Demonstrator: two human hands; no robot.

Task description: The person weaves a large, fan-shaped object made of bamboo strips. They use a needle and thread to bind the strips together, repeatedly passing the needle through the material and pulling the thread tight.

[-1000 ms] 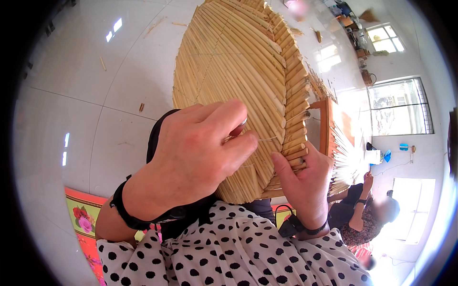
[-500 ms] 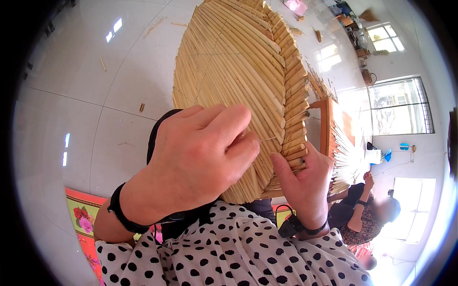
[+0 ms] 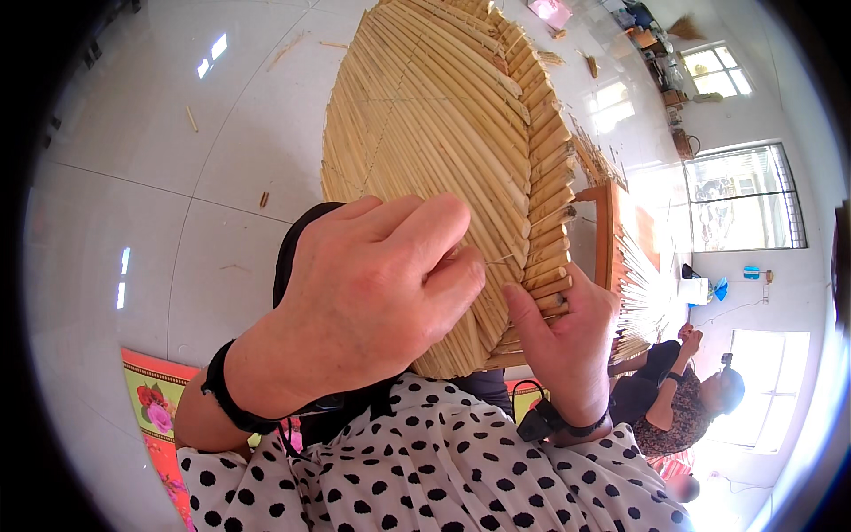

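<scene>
A large panel of pale, straw-coloured stalks (image 3: 425, 133) stretches away from my lap, its stalks laid side by side at a slant. Along its right side runs a thick border of short cut stalk ends. My left hand (image 3: 372, 275) is closed in a pinch over the near part of the panel. From its fingertips a thin needle or thread (image 3: 502, 259) reaches toward the border; which of the two I cannot tell. Gripping that border, my right hand (image 3: 567, 332) has its thumb on top and its fingers curled around the outer side.
Right of the panel stands a wooden frame (image 3: 610, 235) with a fan of thin stalks (image 3: 638, 293). A person (image 3: 683, 390) works at the right. A floral mat (image 3: 160, 408) lies at lower left, and stalk scraps (image 3: 264, 199) dot the tiled floor.
My left hand has shifted very slightly, with its pinch kept. My right hand and the panel stay in place. The person at the right has moved their hands a little.
</scene>
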